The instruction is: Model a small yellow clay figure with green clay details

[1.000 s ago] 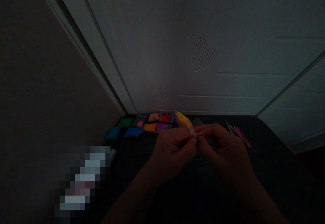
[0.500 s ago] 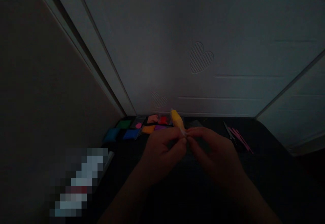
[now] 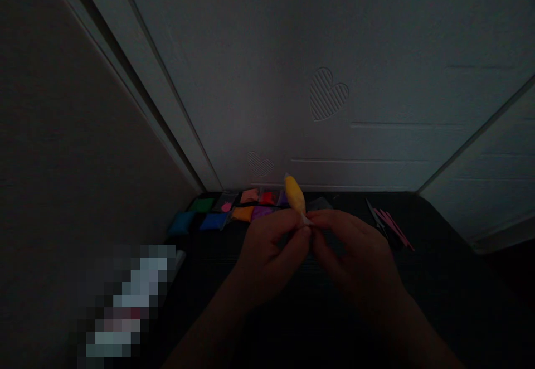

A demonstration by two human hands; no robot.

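Left hand [image 3: 270, 249]: thumb and finger pinched on the clear end [image 3: 306, 221] of the yellow packet [image 3: 295, 195].
Right hand [image 3: 359, 249]: fingertips closed at same end.
Yellow packet: above counter [image 3: 317, 319], tilted, bulging end up.
Handling: probably light, soft, easily dented; film likely slippery, tearable.
Best hold: gathered film, off the bulge.
Beyond: orange packet [image 3: 242, 213], blue packet [image 3: 213, 221]; scissors [image 3: 377, 218] beside pink sticks [image 3: 395, 228].

yellow packet [image 3: 295, 195] | pink sticks [image 3: 394, 228] | diagonally striped heart [image 3: 328, 95] | black tabletop [image 3: 334, 324]
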